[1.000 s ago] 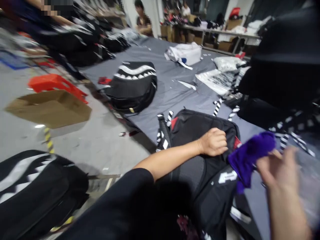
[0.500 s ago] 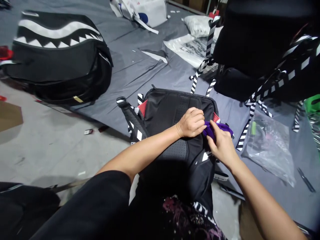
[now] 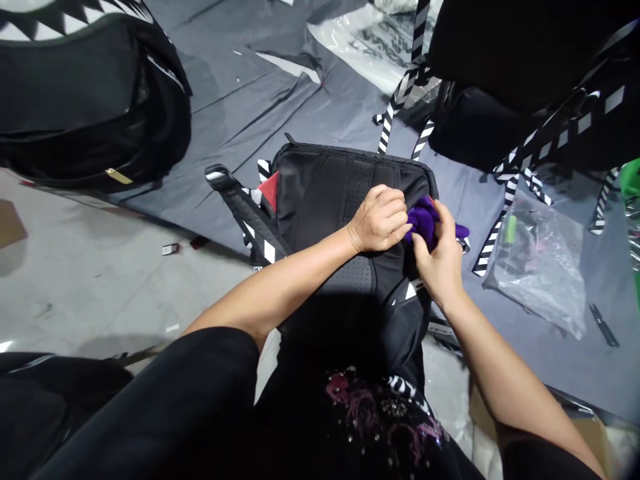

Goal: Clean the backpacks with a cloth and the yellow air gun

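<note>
A black backpack (image 3: 320, 200) lies back panel up before me, with red side patches and a padded strap (image 3: 250, 213) sticking out at its left. On the right part of the panel, my left hand (image 3: 383, 220) is closed, its fingertips beside a bunched purple cloth (image 3: 423, 223). What those fingers grip is hidden. My right hand (image 3: 443, 257) pinches the purple cloth between thumb and fingers at the backpack's right side. Part of the cloth pokes out beyond the right fingers.
A grey cloth (image 3: 240, 100) covers the work surface. At left stands a black bag (image 3: 90, 93) with a white tooth pattern. Another black bag (image 3: 500, 67) with striped straps stands at right, near a clear plastic bag (image 3: 545, 267) and a small dark tool (image 3: 603, 325).
The view has shifted, with the surroundings sliding up and left. The purple cloth is more bunched and shows more between my hands, and my right hand has turned more upright.
</note>
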Available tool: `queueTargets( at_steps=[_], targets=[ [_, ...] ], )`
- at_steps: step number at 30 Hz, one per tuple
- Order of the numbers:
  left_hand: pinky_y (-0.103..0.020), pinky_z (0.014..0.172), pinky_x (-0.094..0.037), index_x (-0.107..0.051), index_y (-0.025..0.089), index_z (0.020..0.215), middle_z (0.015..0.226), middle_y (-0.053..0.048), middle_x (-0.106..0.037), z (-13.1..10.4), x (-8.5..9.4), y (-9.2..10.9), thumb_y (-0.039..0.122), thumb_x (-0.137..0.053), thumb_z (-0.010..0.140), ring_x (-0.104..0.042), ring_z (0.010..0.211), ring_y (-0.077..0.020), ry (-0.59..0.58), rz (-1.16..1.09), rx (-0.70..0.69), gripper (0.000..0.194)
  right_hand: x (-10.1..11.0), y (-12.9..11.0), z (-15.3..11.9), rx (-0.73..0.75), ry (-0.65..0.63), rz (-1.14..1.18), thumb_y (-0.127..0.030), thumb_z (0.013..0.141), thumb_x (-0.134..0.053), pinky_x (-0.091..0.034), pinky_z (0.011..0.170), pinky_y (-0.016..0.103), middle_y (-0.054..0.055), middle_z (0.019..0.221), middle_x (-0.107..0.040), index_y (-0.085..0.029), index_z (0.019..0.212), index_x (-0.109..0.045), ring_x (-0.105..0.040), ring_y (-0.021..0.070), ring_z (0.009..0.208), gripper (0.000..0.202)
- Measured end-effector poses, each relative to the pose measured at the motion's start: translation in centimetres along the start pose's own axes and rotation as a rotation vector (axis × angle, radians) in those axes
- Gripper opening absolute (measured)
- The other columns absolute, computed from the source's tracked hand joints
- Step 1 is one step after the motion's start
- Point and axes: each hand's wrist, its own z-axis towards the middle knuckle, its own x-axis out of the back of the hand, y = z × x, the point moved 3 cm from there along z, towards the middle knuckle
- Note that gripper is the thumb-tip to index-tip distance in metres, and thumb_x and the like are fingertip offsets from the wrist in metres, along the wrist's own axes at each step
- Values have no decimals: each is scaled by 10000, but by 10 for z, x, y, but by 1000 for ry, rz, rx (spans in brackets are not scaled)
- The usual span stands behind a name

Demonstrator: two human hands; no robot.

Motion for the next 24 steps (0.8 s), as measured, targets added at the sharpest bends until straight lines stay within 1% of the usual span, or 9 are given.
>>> queueTargets(
  at_steps=[5, 8, 10, 11, 12, 14, 17, 20, 24],
  targets=[
    [-499, 1020, -350, -558, 246, 752, 879, -30, -612, 0, -2, -3, 486, -341, 938, -554, 1091, -244, -61, -143, 82, 373, 18, 21, 21, -192, 76, 16, -286, 806, -613, -512, 710, 378, 45, 897, -633, -203, 1182, -490, -620, 218, 760, 404],
    [-499, 1023, -349, -566, 254, 750, 881, -27, -614, 1, -3, -5, 501, -339, 937, -551, 1094, -239, -72, -174, 111, 384, 43, 19, 34, -182, 392, 33, -308, 840, -598, -490, 670, 342, 79, 966, -591, -183, 1081, -495, -595, 184, 742, 290],
    [-499, 1024, -350, -568, 257, 752, 884, -27, -612, 1, -3, -5, 509, -327, 939, -550, 1096, -236, -78, -176, 119, 395, 50, 8, 34, -62, 626, 9, -300, 887, -552, -490, 722, 351, 131, 1118, -544, -165, 1132, -464, -603, 196, 843, 293],
    [-502, 1023, -351, -569, 257, 758, 886, -28, -610, 1, -3, -5, 517, -322, 940, -549, 1097, -236, -81, -173, 120, 401, 46, 1, 32, 30, 640, -27, -295, 902, -535, -490, 762, 365, 142, 1161, -528, -160, 1162, -454, -601, 213, 908, 304],
    [-506, 1023, -351, -571, 257, 768, 890, -30, -608, 1, -3, -5, 525, -320, 939, -548, 1100, -239, -82, -171, 121, 405, 39, -5, 29, 130, 565, -74, -288, 913, -516, -487, 796, 381, 142, 1165, -532, -159, 1184, -453, -595, 231, 958, 308],
    [-517, 1025, -347, -576, 257, 794, 900, -33, -605, 0, -3, -5, 540, -325, 937, -544, 1106, -245, -81, -177, 126, 405, 16, -12, 19, 284, 222, -175, -267, 922, -470, -480, 821, 408, 124, 1081, -585, -159, 1213, -471, -591, 255, 973, 311],
    [-529, 1038, -331, -582, 256, 823, 917, -36, -603, -2, -3, -5, 552, -334, 935, -539, 1114, -252, -70, -212, 136, 402, -7, -7, 4, 301, -193, -248, -233, 903, -431, -467, 794, 416, 114, 975, -628, -136, 1299, -443, -594, 259, 869, 408],
    [-527, 1047, -320, -583, 258, 834, 923, -38, -605, -2, -4, -6, 556, -337, 929, -537, 1125, -257, -74, -218, 131, 399, -10, -6, 2, 248, -315, -284, -219, 868, -445, -442, 798, 423, 116, 916, -632, -114, 1327, -429, -581, 272, 842, 471],
    [-503, 1030, -331, -566, 257, 811, 899, -33, -616, -2, -4, -5, 505, -328, 932, -551, 1107, -248, -74, -157, 97, 364, -10, -13, 2, 197, -324, -286, -200, 836, -443, -425, 817, 436, 129, 921, -623, -82, 1398, -349, -563, 285, 874, 582]
  ],
)
